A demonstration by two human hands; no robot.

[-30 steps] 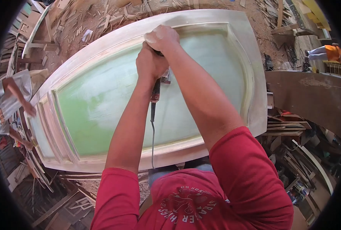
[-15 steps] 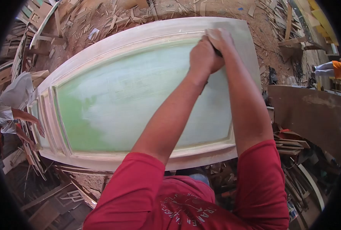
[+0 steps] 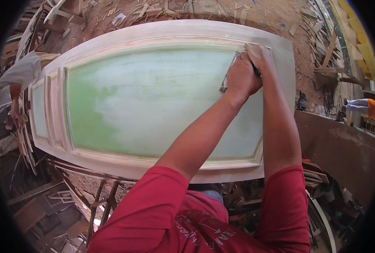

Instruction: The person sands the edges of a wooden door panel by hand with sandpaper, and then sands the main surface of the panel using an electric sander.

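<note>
A large wooden door panel [image 3: 153, 101] with a raised moulding frame lies flat, its inset partly green and partly whitish. Over the inset's upper right part, my left hand [image 3: 243, 76] is wrapped round a power sander [image 3: 224, 86], most of which the hands hide. My right hand [image 3: 260, 57] grips the far end of the same tool, right against my left hand and close to the moulding's corner. Pale dust coats the fingers of my right hand.
At the far left a person [image 3: 17, 88] in a light shirt stands by the door's narrow end. Another person [image 3: 370, 108] in orange is far off right. A brown curved board [image 3: 339, 139] lies right of the door. Wood scraps [image 3: 145, 12] litter the ground beyond.
Both hands have moved right across the inset with the sander, from the upper middle to the upper right corner area. The person at the left has drawn an arm back from the door.
</note>
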